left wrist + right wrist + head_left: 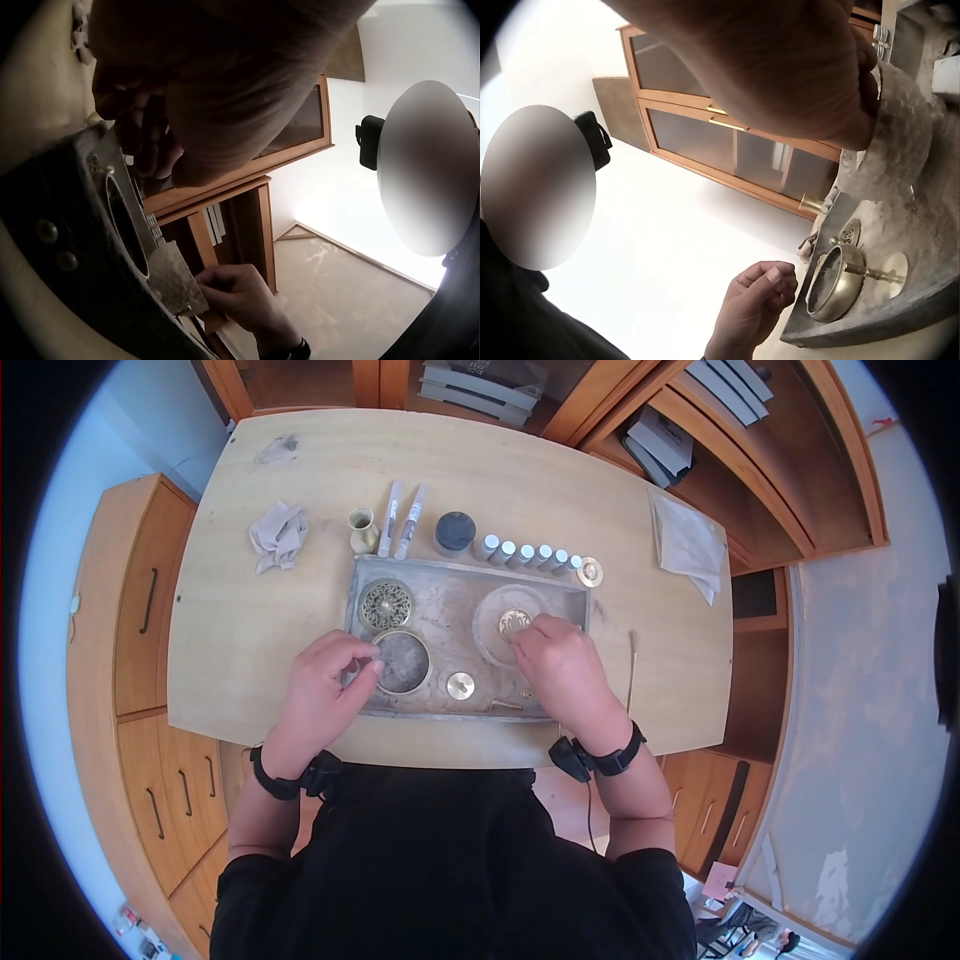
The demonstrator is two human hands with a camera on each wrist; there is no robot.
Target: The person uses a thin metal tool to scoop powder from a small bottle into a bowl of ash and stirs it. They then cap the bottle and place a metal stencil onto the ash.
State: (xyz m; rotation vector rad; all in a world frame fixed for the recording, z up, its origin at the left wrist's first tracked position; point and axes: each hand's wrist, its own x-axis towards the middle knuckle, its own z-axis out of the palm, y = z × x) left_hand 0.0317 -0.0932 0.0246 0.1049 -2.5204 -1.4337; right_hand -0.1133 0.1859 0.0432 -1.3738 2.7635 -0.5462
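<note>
My right hand (565,668) is over a round stone bowl (487,643), pinching the edge of a brass openwork disc (513,623). Its fingertips are largely hidden in the right wrist view. At the left, my left hand (333,678) hovers close to the rim of a round brass burner (428,672) with grey ash inside, its fingers loosely curled and holding nothing. Behind the burner lies its pierced brass lid (386,604). A brass ash press (891,276) stands with its stem up between burner and bowl. All of these sit in a shallow grey tray (445,615).
Behind the tray stand a small vase (363,532), two pale sticks (410,522), a dark round jar (455,531) and several small capped vials (525,556). A crumpled cloth (279,537) lies at left. A thin rod (632,665) lies right of the tray.
</note>
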